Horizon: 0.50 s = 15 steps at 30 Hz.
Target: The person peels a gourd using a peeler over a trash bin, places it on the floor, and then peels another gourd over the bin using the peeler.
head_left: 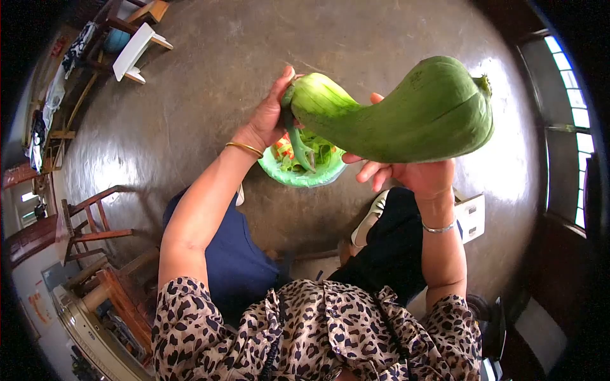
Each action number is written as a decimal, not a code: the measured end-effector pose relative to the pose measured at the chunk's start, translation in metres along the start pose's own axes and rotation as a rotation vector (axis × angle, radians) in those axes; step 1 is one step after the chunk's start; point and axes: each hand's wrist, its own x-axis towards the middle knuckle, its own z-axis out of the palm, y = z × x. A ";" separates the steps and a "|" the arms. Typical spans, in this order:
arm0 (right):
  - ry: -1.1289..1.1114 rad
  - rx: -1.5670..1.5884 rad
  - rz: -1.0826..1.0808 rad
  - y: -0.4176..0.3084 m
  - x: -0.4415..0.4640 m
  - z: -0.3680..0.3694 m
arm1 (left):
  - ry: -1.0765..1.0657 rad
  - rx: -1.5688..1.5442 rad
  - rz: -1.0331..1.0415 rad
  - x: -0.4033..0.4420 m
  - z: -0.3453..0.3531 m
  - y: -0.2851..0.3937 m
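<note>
A large curved green gourd (419, 117) is held up in front of me, its thick end to the right. At its left end, a pale green patch shows where the skin looks peeled. My left hand (272, 117) grips a green-handled peeler (301, 149) against that end, its tip pointing down. From below, my right hand (413, 174) supports the gourd, fingers spread under its middle. Beneath them on the floor stands a bin (305, 178) with a light green liner, holding green peelings and some orange-red scraps.
A wooden chair (95, 222) stands at the left, and a white-topped stool (135, 52) at the upper left. A white box-like object (471, 218) is beside my right leg. Windows (575, 120) line the far right.
</note>
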 end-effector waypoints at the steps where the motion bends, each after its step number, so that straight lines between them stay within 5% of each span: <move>1: 0.038 -0.255 0.058 -0.006 -0.003 0.007 | 0.000 -0.002 0.005 0.000 0.003 0.001; 4: 0.059 -0.619 0.111 -0.012 -0.009 0.017 | 0.038 0.018 0.024 -0.004 0.013 0.004; 6: 0.276 -1.079 -0.173 0.001 -0.006 0.006 | 0.112 0.006 0.040 -0.005 0.017 0.001; 11: 0.459 -0.842 -0.477 0.015 0.005 0.003 | 0.051 0.182 -0.003 -0.004 0.008 -0.013; 15: 0.519 -0.518 -0.459 -0.003 0.008 -0.002 | -0.026 0.300 -0.161 -0.009 0.025 -0.028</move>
